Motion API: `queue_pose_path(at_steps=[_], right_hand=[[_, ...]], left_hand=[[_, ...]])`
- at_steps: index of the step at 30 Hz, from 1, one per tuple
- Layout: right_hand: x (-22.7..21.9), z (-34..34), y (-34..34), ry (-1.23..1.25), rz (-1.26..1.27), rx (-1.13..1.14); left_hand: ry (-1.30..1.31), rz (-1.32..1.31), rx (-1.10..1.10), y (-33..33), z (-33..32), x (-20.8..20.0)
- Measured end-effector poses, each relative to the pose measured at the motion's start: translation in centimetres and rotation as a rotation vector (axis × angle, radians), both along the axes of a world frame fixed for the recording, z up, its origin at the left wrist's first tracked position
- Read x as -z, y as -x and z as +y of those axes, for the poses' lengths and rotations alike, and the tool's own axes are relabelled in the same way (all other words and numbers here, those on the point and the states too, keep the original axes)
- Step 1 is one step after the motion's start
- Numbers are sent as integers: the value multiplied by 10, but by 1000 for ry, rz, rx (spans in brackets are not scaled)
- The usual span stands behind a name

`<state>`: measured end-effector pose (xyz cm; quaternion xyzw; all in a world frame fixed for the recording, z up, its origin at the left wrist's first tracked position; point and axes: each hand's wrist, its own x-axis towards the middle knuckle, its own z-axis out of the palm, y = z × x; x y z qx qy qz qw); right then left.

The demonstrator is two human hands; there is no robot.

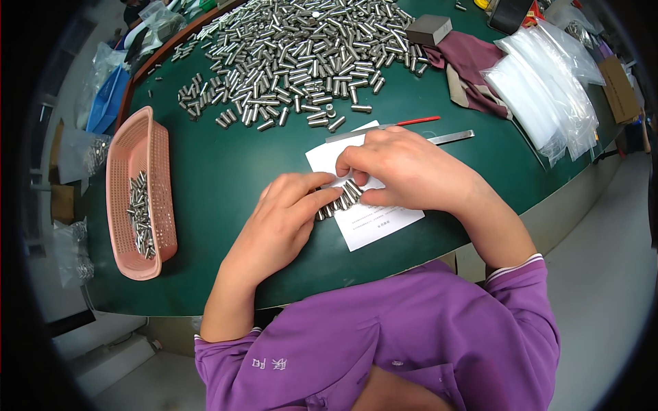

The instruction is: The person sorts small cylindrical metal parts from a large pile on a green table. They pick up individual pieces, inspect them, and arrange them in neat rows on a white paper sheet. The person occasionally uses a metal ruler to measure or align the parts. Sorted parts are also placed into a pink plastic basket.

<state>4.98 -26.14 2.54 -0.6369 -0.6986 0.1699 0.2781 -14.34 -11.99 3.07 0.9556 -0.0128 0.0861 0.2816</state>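
A short row of shiny metal pins (347,197) lies side by side over a printed white sheet of paper (382,223). My left hand (286,211) covers the row's left end, its thumb and forefinger pressed against the pins. From the other side my right hand (404,168) curls round the row's right end, thumb on the near side and bent forefinger on the far side. Beyond the right hand, partly under it, are a red pen-like stick (418,120) and a flat steel strip (452,137). The fingers hide some of the pins.
A big heap of similar metal pins (301,55) spreads across the far side of the green table (226,161). At left stands a pink plastic basket (164,198) holding more pins. To the right are a grey metal block (429,29), a maroon cloth (469,58) and clear plastic bags (541,89).
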Motion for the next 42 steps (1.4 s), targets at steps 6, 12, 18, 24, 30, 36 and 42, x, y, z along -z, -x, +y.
queue_pose_path(at_steps=[6,12,18,24,30,36,42], right_hand=[[1,1,-3,-16,8,6],[4,4,-8,-46,9,4],[-11,-8,-22,-128,-141,178],[-13,-37,-23,-41,-320,334],[3,-33,-29,-61,-269,273],[-21,-23,-22,-237,-1,350],[-20,13,0,-584,491,254]], left_hand=[[101,56,13,-2,1,1],[86,96,-66,-4,-14,5],[29,4,-35,-10,-21,17],[15,6,-49,-11,-20,17],[12,-8,-50,-11,-22,18],[128,8,-54,-14,-15,12],[209,35,-197,-40,-11,12]])
